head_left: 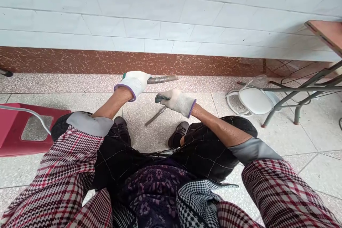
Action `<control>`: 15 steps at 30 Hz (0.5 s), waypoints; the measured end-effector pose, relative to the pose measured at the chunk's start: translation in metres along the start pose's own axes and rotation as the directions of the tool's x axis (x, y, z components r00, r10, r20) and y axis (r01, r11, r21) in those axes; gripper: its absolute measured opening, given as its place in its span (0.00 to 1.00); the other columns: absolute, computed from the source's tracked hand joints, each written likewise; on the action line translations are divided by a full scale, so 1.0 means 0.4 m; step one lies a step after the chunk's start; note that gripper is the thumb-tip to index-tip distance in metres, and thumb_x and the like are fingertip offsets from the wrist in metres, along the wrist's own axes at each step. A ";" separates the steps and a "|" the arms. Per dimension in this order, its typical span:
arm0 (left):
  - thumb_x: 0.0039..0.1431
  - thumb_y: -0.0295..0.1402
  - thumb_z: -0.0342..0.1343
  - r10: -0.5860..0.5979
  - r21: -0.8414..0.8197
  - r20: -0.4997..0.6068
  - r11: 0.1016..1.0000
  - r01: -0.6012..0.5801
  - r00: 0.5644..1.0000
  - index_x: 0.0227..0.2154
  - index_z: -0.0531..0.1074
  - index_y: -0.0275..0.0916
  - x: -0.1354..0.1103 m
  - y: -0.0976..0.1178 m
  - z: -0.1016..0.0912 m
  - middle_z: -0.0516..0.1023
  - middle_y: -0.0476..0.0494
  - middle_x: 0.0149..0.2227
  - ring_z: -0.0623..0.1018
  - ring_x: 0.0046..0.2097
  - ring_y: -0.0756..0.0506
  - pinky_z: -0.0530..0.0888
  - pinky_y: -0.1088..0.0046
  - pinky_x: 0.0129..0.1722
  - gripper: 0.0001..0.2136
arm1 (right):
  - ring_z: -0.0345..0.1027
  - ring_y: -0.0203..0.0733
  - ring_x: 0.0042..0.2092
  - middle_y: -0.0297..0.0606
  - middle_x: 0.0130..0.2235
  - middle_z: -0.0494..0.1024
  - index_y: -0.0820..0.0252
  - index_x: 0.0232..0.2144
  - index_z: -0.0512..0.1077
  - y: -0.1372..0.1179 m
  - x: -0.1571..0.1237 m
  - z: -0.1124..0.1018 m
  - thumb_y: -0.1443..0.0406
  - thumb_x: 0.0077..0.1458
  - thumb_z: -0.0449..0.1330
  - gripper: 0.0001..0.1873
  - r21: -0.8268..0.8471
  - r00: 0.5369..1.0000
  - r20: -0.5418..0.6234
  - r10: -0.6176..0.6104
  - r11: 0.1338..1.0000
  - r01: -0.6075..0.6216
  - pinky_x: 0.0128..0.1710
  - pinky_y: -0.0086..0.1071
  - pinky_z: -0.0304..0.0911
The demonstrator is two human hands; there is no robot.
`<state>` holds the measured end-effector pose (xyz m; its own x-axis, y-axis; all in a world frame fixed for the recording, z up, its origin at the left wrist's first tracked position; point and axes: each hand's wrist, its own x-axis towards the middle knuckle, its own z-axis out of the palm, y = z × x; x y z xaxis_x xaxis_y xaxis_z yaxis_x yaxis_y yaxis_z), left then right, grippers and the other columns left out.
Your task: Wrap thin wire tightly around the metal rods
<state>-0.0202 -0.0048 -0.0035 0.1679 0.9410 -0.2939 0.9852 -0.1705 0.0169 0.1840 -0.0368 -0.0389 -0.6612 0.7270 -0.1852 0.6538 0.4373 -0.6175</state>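
Note:
My left hand (135,81), in a white work glove with a purple cuff, is closed around a stick (161,79). The stick has coiled wire wound about its middle, a brownish far end, and points right, roughly level. To the right and slightly lower, my right hand (177,101) wears a matching glove, its dark green palm side turned left, fingers closed. From beneath that fist a thin, dark metal rod (155,116) slants down to the left above the floor. Its upper end is hidden by the glove. The two hands are apart.
A red plastic stool (60,111) with a pale cable (29,111) over it stands left. At right are a white round-seated item (255,100) and metal table legs (296,101) under a reddish tabletop (327,32). A tiled wall (171,14) rises ahead. My shoes (179,133) flank the floor between.

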 end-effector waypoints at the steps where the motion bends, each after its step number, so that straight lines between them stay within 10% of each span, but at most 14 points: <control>1: 0.71 0.31 0.50 -0.006 0.058 0.011 0.998 0.005 1.000 0.56 0.80 0.43 0.005 0.004 0.003 0.84 0.34 0.42 0.82 0.46 0.36 0.73 0.63 0.45 0.18 | 0.78 0.41 0.42 0.37 0.43 0.86 0.57 0.43 0.84 -0.014 -0.008 -0.019 0.71 0.66 0.60 0.12 -0.009 1.000 -0.028 -0.002 1.000 0.002 0.44 0.32 0.67; 9: 0.64 0.31 0.60 0.094 0.026 0.147 0.995 -0.099 0.985 0.49 0.83 0.43 -0.023 0.064 0.036 0.83 0.34 0.42 0.79 0.52 0.34 0.71 0.56 0.55 0.13 | 0.75 0.43 0.41 0.37 0.39 0.83 0.58 0.45 0.85 0.006 0.007 -0.186 0.67 0.67 0.60 0.13 -0.070 0.954 -0.297 0.045 0.995 -0.069 0.43 0.35 0.65; 15: 0.63 0.40 0.61 0.044 -0.191 0.076 0.981 -0.029 0.996 0.53 0.81 0.50 -0.046 0.060 0.015 0.81 0.40 0.40 0.78 0.49 0.33 0.73 0.55 0.51 0.16 | 0.72 0.39 0.34 0.39 0.37 0.83 0.62 0.44 0.84 0.134 0.062 -0.142 0.70 0.65 0.58 0.14 0.098 0.943 -0.270 0.194 0.980 -0.174 0.35 0.32 0.66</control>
<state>0.0000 -0.0281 -0.0034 0.2081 0.9074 -0.3650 0.9684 -0.1388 0.2071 0.2235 0.0347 -0.0333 -0.3973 0.9134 -0.0884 0.7194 0.2502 -0.6480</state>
